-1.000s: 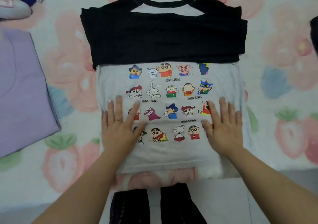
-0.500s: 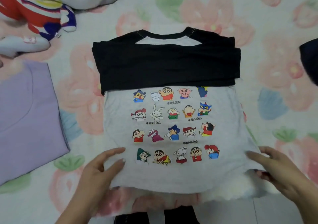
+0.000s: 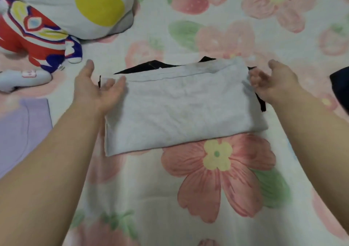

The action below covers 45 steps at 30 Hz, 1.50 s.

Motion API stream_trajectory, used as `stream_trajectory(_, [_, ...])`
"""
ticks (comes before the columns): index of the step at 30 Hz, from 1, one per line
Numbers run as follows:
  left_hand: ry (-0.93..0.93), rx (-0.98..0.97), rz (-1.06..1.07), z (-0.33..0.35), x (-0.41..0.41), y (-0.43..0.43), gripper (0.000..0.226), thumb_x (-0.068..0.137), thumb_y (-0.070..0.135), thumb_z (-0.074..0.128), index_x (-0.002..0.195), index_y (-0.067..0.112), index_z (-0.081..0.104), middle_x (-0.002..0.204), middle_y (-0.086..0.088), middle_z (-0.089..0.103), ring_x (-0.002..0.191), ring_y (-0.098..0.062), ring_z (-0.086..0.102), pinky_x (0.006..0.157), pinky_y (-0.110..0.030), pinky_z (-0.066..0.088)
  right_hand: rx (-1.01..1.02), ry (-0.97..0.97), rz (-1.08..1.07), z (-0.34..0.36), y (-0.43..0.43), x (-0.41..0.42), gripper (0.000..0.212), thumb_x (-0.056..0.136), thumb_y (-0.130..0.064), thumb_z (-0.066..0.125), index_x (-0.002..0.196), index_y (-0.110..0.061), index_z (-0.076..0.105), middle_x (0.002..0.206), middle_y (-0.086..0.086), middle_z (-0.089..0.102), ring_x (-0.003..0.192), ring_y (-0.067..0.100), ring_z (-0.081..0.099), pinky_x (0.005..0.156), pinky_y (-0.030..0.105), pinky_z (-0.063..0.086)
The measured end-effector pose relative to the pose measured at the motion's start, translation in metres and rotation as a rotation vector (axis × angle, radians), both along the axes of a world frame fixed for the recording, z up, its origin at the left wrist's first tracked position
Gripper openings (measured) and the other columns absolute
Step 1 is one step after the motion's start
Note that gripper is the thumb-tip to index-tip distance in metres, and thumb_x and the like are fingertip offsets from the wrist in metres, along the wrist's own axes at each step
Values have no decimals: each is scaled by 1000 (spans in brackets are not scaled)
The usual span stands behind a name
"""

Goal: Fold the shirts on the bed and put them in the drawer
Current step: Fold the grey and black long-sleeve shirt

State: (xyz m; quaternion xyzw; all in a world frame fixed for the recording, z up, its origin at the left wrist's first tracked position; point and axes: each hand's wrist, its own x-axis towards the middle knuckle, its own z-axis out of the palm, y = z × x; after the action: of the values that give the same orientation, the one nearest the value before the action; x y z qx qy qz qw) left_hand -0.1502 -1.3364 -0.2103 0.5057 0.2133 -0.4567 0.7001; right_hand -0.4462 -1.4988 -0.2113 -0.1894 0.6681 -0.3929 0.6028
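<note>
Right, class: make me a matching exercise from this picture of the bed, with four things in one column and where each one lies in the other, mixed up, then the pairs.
Things
1 grey shirt
2 lilac shirt
3 plush toy
4 dark garment

Places
A at the right edge of the view
B folded, between the left hand and the right hand
C top left, beside the spotted cushion
D at the left edge, flat on the bed

Pairs: 1-B, 2-D, 3-C, 4-A
</note>
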Motion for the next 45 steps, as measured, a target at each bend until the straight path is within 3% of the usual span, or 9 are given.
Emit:
stream_trajectory(4, [-1294, 465, -778, -33, -42, 12, 61, 93, 34, 41, 148, 22, 15, 138, -16, 44, 122, -32, 46, 101, -41, 38, -367, 889, 543, -34, 48, 23, 38, 91, -20, 45, 127, -9, 44, 117, 15, 56, 107, 30, 53, 90, 37, 41])
stream_trajectory(8, [-1966, 311, -1357, -77, -119, 37, 57, 90, 41, 31, 139, 14, 40, 144, -12, 40, 134, -37, 34, 106, -58, 22, -855, 922, 1233, -73, 120, 62, 46, 91, -19, 41, 133, 0, 45, 140, 21, 44, 132, 36, 38, 109, 46, 30])
stream_trajectory(13, [-1960, 681, -1418, -112, -31, 40, 66, 87, 64, 12, 145, 34, 5, 157, -3, 2, 144, -26, 0, 113, -41, -5, -541, 1371, 1322, -114, 64, 16, 55, 97, -42, 15, 148, -29, -3, 158, -4, -7, 145, 18, -6, 114, 43, -7])
stream_trajectory(16, [-1611, 921, -1139, -95, 17, 44, 69, 92, 60, 28, 148, 30, -1, 156, -13, 2, 143, -33, 3, 113, -49, 1, -341, 1458, 1116, -106, 35, -22, 61, 94, -52, 16, 148, -31, -4, 158, 0, -8, 144, 27, -8, 113, 51, -4])
stream_trajectory(20, [-1262, 834, -730, -74, 7, 41, 74, 84, 42, 62, 136, -1, 31, 134, -25, 44, 124, -39, 40, 98, -38, 33, -71, 1199, 571, -89, 21, -35, 92, 73, -58, 63, 142, -11, 22, 144, 17, 30, 131, 39, 30, 103, 49, 29])
stream_trajectory(24, [-915, 689, -719, -78, -12, 46, 71, 69, 38, 78, 120, 8, 38, 121, -8, 54, 106, -28, 54, 88, -35, 45, 59, 807, 641, -72, 18, -39, 58, 71, -37, 77, 110, -1, 54, 119, 16, 59, 99, 31, 58, 83, 38, 47])
stream_trajectory(34, [-955, 366, -660, -54, -22, 87, 66, 72, 28, 78, 121, 22, 33, 108, 10, 54, 93, -9, 56, 74, -25, 45, -616, 1126, 979, 28, 116, 63, 32, 86, -21, 55, 116, -12, 50, 95, 23, 64, 84, 41, 57, 60, 33, 28])
stream_trajectory(40, [-519, 273, -435, -65, -10, 112, 55, 91, 57, 37, 141, 34, 28, 143, 2, 41, 124, -19, 48, 104, -44, 39, -395, 546, 1429, 16, 193, 173, 69, 89, -39, 53, 145, -23, 17, 131, 12, 47, 122, 28, 43, 98, 36, 34])
stream_trajectory(45, [-827, 322, -532, -68, -28, 122, 71, 88, 30, 59, 145, 30, 17, 135, 21, 36, 116, -3, 47, 92, -21, 41, -626, 981, 1240, -28, 192, 148, 53, 92, -31, 45, 142, -19, 31, 145, 10, 32, 134, 27, 26, 103, 35, 23])
